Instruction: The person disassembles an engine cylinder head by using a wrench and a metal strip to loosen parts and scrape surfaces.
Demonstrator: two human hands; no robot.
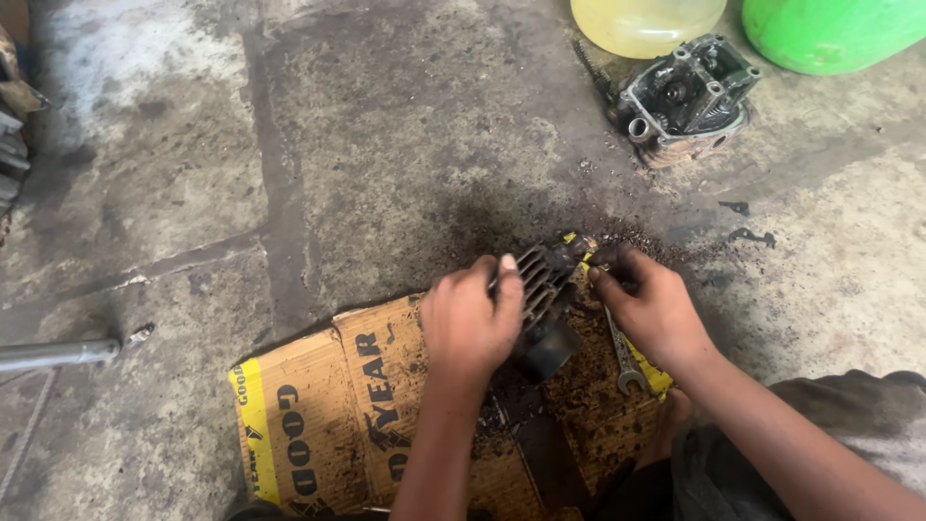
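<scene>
1. The left hand (pixel 470 323) is gripping the finned engine cylinder (pixel 542 289), fingers curling over the fins and the thumb lying along its top edge; a firm, closed hold.
2. The cylinder is sitting just below frame centre, on the upper edge of a flattened cardboard sheet (pixel 318 405).
3. The right hand (pixel 648 307) is pressing against the cylinder from the 3 o'clock side, fingers bent in at its upper right corner. I cannot tell what, if anything, they are pinching.
4. A wrench (pixel 625 359) is lying on the cardboard at 5 o'clock from the cylinder, partly under the right wrist.
5. A cylinder head (pixel 687 96) is resting on the concrete floor (pixel 386 125) at 1 o'clock, well apart from the hands.
6. A yellow container (pixel 644 21) and a green container (pixel 830 29) are standing just beyond the head.
7. A metal tube (pixel 58 354) is entering at 9 o'clock.
</scene>
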